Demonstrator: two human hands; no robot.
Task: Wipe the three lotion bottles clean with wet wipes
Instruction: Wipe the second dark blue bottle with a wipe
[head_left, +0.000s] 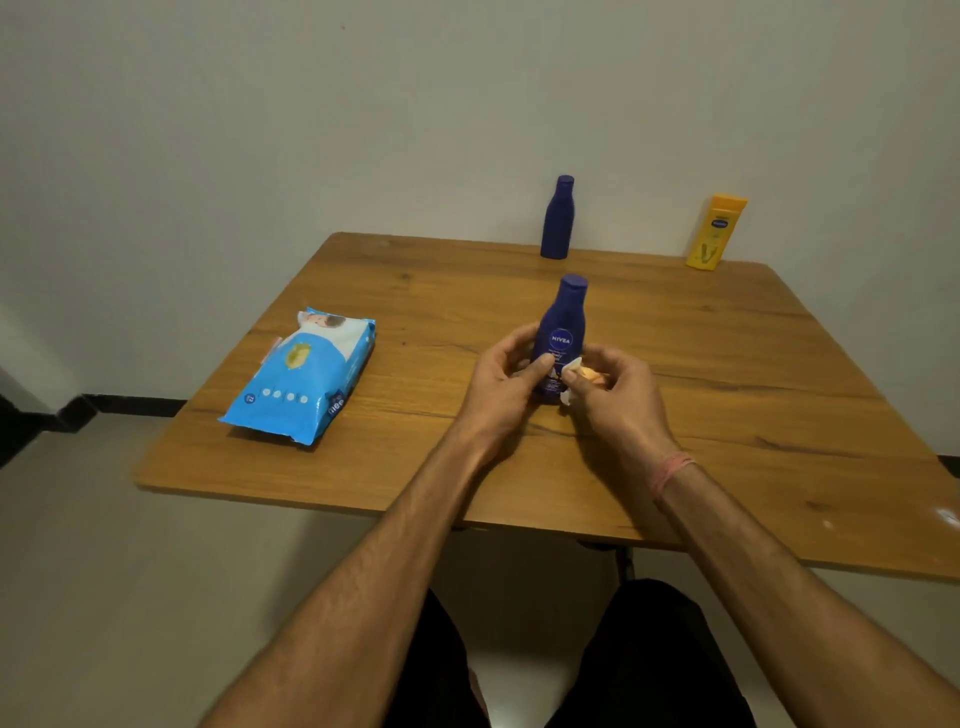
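A dark blue lotion bottle (565, 322) stands upright in the middle of the wooden table (753, 364). My left hand (506, 376) grips its lower part from the left, thumb across the label. My right hand (618, 395) pinches a crumpled white wet wipe (571, 371) against the bottle's lower right side. A second dark blue bottle (557, 218) stands at the table's far edge. A yellow lotion bottle (716, 232) stands at the far right corner.
A blue pack of wet wipes (304, 374) lies on the left part of the table. A pale wall rises right behind the far edge. My dark-clothed knees (649, 665) sit under the near edge.
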